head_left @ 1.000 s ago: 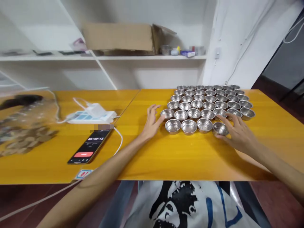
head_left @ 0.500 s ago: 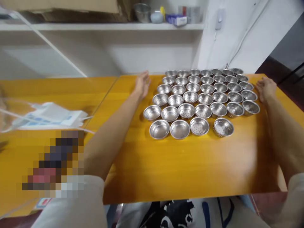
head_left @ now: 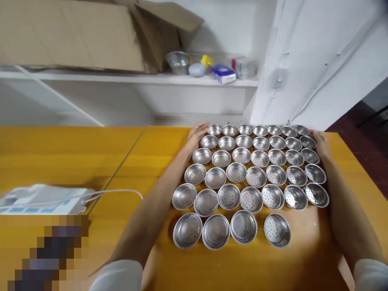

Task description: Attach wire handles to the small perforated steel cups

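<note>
Metal cups (head_left: pixel 243 227) with perforated bottoms stand mouth-up on the yellow counter (head_left: pixel 227 268), the nearest row holding four: three side by side and a fourth set apart to their right, arranged as they were half a second ago. Beyond them come five rows of seven. A white power strip (head_left: pixel 45 200) lies well off to the left. Both hands have closed in on the block since the earlier frame, where gaps showed beside them. The left hand (head_left: pixel 197 135), its grip loose with fingers extended, is now right at the back row's left end; the right hand (head_left: pixel 320 142) flanks the right end, partly hidden, so I cannot tell its grip. Behind, a shelf (head_left: pixel 121 79) bears a cardboard box (head_left: pixel 91 36) and a metal bowl (head_left: pixel 178 64).
</note>
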Demonstrator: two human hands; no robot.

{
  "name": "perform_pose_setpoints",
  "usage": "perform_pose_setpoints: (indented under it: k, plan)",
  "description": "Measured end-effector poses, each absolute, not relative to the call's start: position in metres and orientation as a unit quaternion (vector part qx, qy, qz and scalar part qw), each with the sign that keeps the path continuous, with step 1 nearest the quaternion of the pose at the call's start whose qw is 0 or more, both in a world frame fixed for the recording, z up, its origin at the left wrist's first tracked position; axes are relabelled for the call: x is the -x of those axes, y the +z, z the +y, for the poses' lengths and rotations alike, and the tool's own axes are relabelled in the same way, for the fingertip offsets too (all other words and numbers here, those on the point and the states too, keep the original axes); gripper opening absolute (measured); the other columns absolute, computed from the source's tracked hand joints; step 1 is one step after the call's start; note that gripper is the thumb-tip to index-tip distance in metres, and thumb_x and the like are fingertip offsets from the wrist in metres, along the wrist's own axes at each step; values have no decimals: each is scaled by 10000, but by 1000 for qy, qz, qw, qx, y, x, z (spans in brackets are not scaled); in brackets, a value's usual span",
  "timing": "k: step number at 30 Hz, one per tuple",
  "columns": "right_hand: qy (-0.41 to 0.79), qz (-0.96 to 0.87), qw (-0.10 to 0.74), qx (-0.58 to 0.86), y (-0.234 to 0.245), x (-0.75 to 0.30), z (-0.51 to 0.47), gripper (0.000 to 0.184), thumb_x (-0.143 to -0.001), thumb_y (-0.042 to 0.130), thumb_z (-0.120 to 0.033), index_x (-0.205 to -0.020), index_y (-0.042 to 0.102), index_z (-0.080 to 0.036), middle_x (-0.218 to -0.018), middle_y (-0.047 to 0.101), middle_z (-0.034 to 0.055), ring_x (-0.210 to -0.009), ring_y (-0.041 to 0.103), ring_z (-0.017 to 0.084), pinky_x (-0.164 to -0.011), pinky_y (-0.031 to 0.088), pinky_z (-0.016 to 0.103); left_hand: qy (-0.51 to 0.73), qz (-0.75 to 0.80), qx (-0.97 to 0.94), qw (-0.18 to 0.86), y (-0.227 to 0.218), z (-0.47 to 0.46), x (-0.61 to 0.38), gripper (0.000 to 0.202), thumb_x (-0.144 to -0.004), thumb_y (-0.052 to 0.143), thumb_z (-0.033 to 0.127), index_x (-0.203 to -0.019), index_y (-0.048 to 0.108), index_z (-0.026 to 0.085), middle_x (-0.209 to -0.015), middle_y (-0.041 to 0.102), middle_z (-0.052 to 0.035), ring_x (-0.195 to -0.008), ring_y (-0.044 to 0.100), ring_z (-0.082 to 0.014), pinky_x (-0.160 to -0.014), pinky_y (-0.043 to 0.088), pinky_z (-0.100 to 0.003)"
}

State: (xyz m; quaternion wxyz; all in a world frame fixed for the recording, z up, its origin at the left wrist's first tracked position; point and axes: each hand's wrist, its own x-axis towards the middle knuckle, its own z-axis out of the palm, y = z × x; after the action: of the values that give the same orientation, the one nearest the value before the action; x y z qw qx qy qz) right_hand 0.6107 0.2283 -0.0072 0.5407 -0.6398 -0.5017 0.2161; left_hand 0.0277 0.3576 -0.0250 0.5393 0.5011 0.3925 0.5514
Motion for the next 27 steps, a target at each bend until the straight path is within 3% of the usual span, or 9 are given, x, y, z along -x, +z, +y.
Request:
perform_pose_setpoints:
  k: [4, 11, 15, 18, 21, 27]
  plan:
    - [245, -424, 551, 676, 4, -601, 228, 65, -1012, 738, -351, -1046, 742, -297, -1120, 850, 54, -1073, 730, 248, -958, 522, 425, 563, 390, -499, 531, -32, 359, -25, 563, -712, 899, 316, -1242, 727, 232, -1493, 749, -132, -1516, 635, -337, -1337, 439, -493]
    - [297, -394, 547, 676, 9, -580, 226, 179, -939, 790, -289, -1117, 801, -292, -1357, 839, 52, -1248, 733, 251, -1031, 549, 399, 539, 402, -539, 508, -28, 373, -13, 497, -763, 842, 286, -1248, 745, 244, -1410, 781, -116, -1448, 670, -327, -1308, 472, -521]
    - [309, -396, 554, 663, 9, -574, 221, 372, -849, 876, -413, -1196, 784, -319, -1340, 847, 46, -1244, 776, 297, -1047, 622, 462, 502, 395, -595, 488, -6, 398, -18, 396, -820, 813, 338, -1201, 782, 234, -1392, 791, -121, -1433, 673, -333, -1317, 454, -540]
    - [328, -402, 564, 642, 8, -575, 220, 532, -771, 944, -506, -1245, 789, -320, -1387, 835, 57, -1280, 786, 333, -1079, 654, 485, 429, 376, -668, 478, 17, 429, -41, 303, -812, 853, 344, -1086, 836, 215, -1315, 828, -128, -1364, 705, -372, -1299, 454, -559]
    - [349, -398, 569, 629, 7, -579, 220, 619, -752, 957, -541, -1305, 794, -315, -1438, 817, 70, -1283, 794, 332, -1061, 678, 461, 316, 343, -741, 483, 31, 458, -81, 305, -763, 935, 350, -1033, 875, 222, -1230, 865, -109, -1292, 745, -381, -1239, 496, -512]
    - [372, -396, 565, 621, 7, -583, 226, 500, -789, 938, -492, -1250, 830, -332, -1480, 800, 52, -1335, 776, 356, -1055, 694, 489, 158, 291, -803, 495, 29, 472, -126, 407, -699, 970, 327, -1088, 892, 236, -1184, 889, -76, -1175, 801, -351, -1097, 590, -440]
